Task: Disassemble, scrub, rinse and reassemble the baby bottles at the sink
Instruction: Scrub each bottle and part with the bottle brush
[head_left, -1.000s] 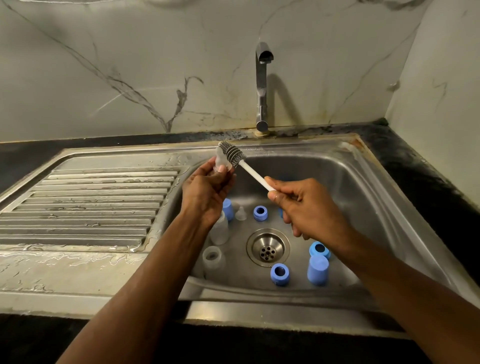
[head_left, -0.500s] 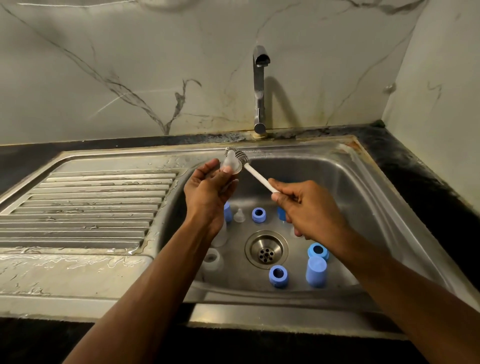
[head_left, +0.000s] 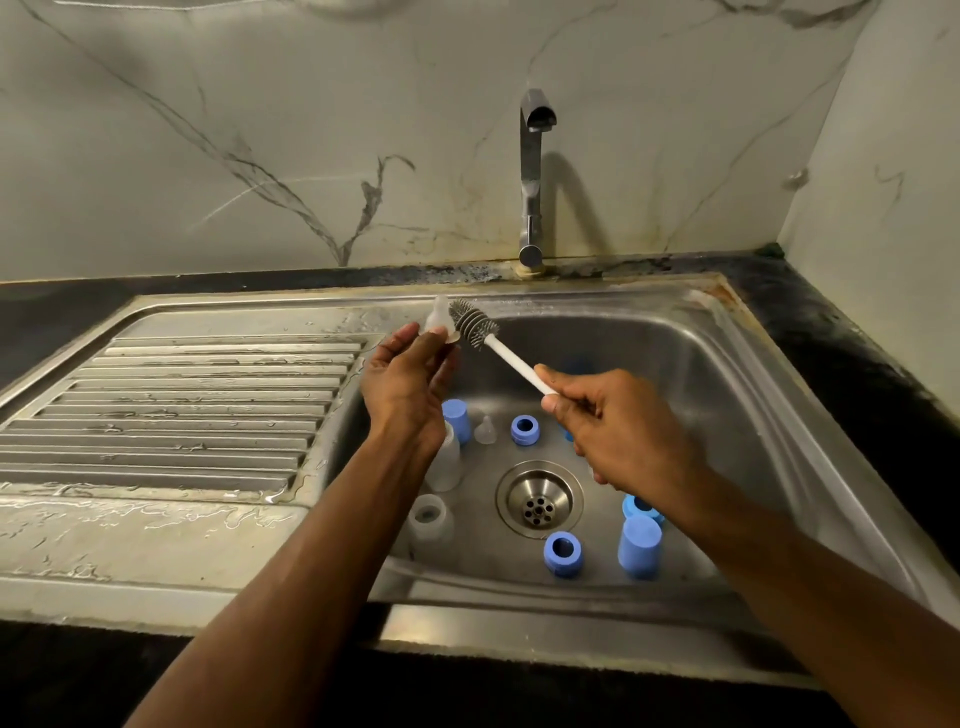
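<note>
Baby-bottle parts lie scattered across the floor of the steel sink (head_left: 727, 364), while one clear silicone nipple (head_left: 440, 323) is held up over the basin's back-left corner, pinched at its base by the fingers of the left hand (head_left: 408, 387). The right hand (head_left: 618, 423) grips the white handle of a bottle brush (head_left: 498, 345), fingers curled round its lower end, and the grey bristled head rests against the nipple's right side.

Down in the basin, near the left wall, a clear bottle body (head_left: 444, 460) stands partly hidden behind the left wrist, with a blue cap (head_left: 457, 415) just behind it. A second clear bottle (head_left: 429, 519) stands near the front-left corner. A small clear nipple (head_left: 485, 431) and a blue collar ring (head_left: 524, 429) sit behind the drain strainer (head_left: 539, 500). In front of the drain sit another blue collar ring (head_left: 563, 553) and an upright blue cap (head_left: 640, 545); a further blue ring (head_left: 640, 506) peeks out beside the right forearm. The faucet (head_left: 532, 176) rises at the back rim, and the wet ribbed drainboard (head_left: 171, 405) spreads left.
</note>
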